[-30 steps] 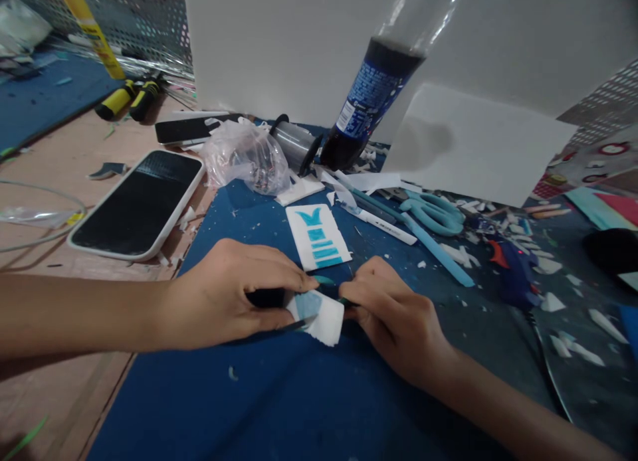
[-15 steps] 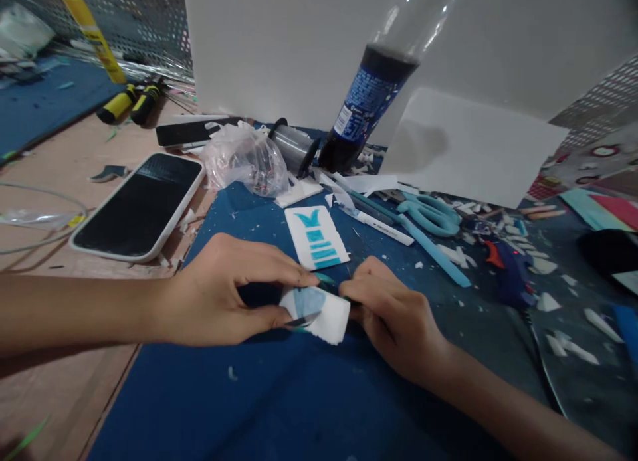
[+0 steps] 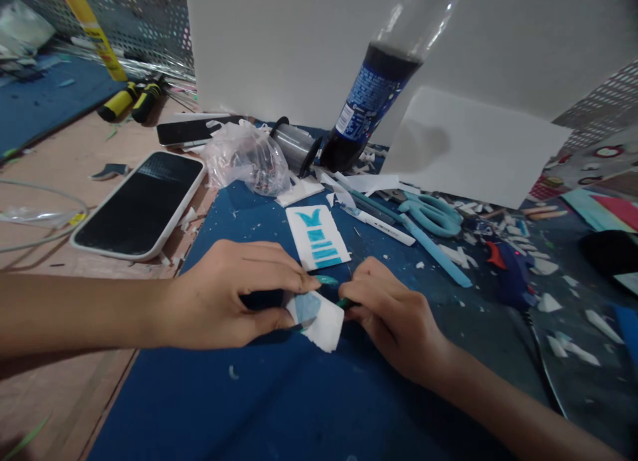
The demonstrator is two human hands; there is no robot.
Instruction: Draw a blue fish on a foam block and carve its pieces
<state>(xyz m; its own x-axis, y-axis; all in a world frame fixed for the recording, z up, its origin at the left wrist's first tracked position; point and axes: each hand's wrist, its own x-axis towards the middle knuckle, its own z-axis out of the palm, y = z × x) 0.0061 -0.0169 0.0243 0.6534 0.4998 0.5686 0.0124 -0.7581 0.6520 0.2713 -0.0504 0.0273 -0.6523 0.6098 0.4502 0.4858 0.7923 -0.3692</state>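
Note:
Between the thumb and fingers of my left hand (image 3: 229, 295) is a small white piece (image 3: 325, 327) with a pale blue painted patch, held tilted just above the blue mat. My right hand (image 3: 391, 308) is closed beside its right edge, gripping a thin dark green object (image 3: 343, 303) that is mostly hidden by the fingers. A teal bit (image 3: 326, 280) shows just past my left fingertips; what it belongs to is unclear. Beyond both hands lies a white card (image 3: 294, 232) with bright blue shapes on it.
A phone (image 3: 142, 205) lies at left, near a crumpled plastic bag (image 3: 244, 159) and a spool (image 3: 294, 145). Behind stands a dark soda bottle (image 3: 366, 105). To the right are blue scissors (image 3: 433, 214), a white pen (image 3: 381, 227), a glue gun (image 3: 511, 272) with its cord, and white scraps.
The white piece has turned and dipped slightly in my left hand. The thin dark blade-like tip seen over it earlier is less distinct. My right hand has hardly moved.

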